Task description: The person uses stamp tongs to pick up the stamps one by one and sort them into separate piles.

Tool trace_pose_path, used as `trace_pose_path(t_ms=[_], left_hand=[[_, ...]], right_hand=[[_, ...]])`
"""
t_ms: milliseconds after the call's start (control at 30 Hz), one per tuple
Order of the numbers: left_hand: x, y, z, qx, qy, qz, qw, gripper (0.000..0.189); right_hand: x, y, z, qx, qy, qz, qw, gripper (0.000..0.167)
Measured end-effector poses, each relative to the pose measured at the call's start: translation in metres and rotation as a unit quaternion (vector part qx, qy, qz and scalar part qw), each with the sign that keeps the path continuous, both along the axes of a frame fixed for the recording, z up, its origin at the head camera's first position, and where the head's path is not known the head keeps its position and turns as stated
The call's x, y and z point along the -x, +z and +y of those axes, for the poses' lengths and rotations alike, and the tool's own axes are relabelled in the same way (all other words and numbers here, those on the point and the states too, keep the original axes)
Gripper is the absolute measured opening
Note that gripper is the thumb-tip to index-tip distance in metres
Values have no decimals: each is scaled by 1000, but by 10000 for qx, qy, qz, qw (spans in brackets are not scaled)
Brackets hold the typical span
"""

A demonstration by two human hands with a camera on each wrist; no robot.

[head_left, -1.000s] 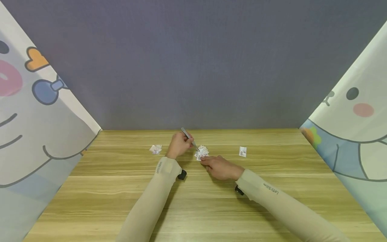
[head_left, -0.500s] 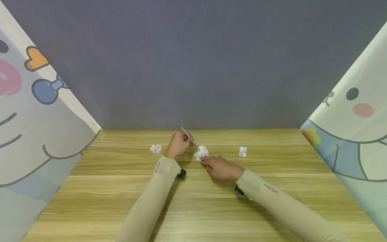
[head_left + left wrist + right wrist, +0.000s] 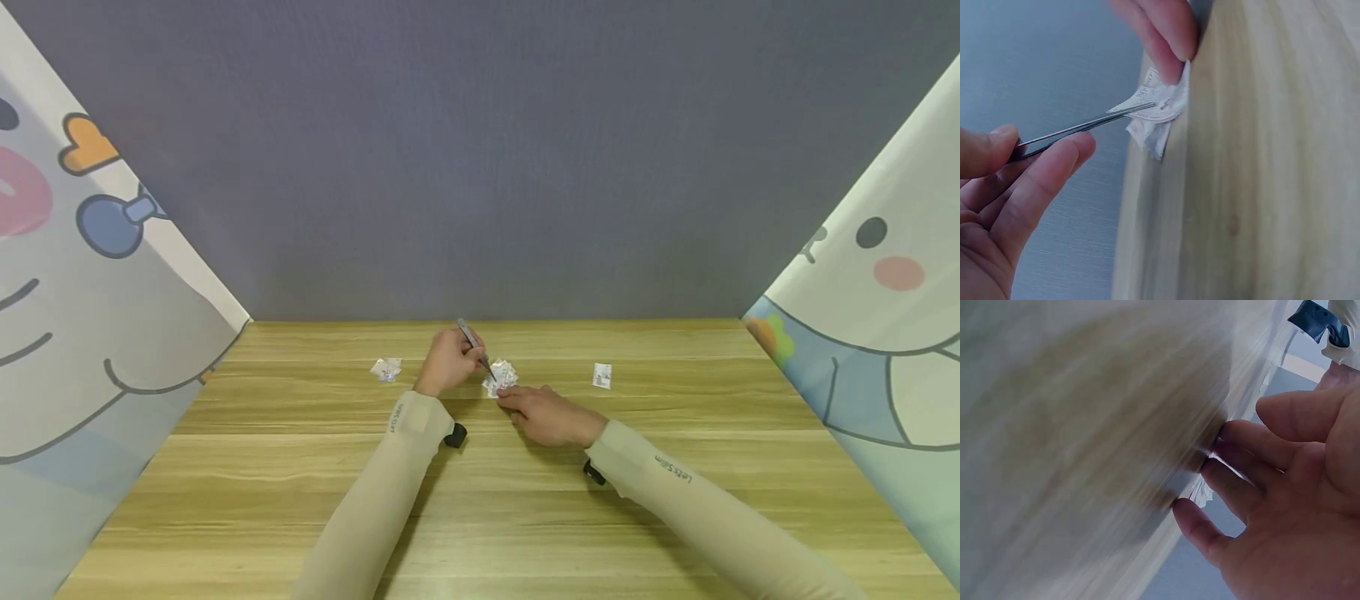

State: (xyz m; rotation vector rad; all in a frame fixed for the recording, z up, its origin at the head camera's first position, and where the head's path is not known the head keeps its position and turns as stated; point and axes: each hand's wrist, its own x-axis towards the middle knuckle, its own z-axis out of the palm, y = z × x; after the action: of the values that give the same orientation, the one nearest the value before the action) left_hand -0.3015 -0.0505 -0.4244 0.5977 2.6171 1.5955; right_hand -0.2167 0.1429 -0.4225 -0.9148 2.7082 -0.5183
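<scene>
Small white postage stamps with toothed edges lie in an overlapping pile [image 3: 502,372] near the back of the table. My left hand [image 3: 450,360] pinches a pair of metal tweezers [image 3: 468,333] between thumb and fingers. In the left wrist view, the slanted tips of the tweezers [image 3: 1091,124] reach onto a lifted stamp [image 3: 1166,107]; whether they grip it I cannot tell. Fingertips of my right hand [image 3: 551,417] rest on the pile's near edge. The right wrist view has this right hand [image 3: 1285,481] with loosely bent fingers, its fingertips down at the surface.
A smaller group of stamps [image 3: 386,369] lies to the left on the wooden table [image 3: 495,517]. One or more stamps [image 3: 602,376] lie apart on the right. Behind the table stands a grey panel [image 3: 487,167]; cartoon-printed panels flank both sides.
My left hand has shifted slightly right, and the tweezers stand a little steeper, their tips slightly nearer to me on the pile. The right hand has stayed in place.
</scene>
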Motion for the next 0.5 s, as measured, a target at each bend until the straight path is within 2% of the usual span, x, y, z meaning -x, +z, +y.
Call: trace_pose_path(t_ms=[200, 367, 500], left_hand=[[-3, 5, -1, -148, -9, -72, 9999, 5], [-5, 13, -5, -487, 161, -196, 9985, 5], [-6, 22, -9, -655, 235, -62, 9976, 6]], right_hand=[[-2, -2, 3, 168, -19, 82, 9998, 37], [-5, 1, 6, 483, 76, 468, 9977, 35], [-7, 7, 9, 713, -3, 741, 9947, 34]])
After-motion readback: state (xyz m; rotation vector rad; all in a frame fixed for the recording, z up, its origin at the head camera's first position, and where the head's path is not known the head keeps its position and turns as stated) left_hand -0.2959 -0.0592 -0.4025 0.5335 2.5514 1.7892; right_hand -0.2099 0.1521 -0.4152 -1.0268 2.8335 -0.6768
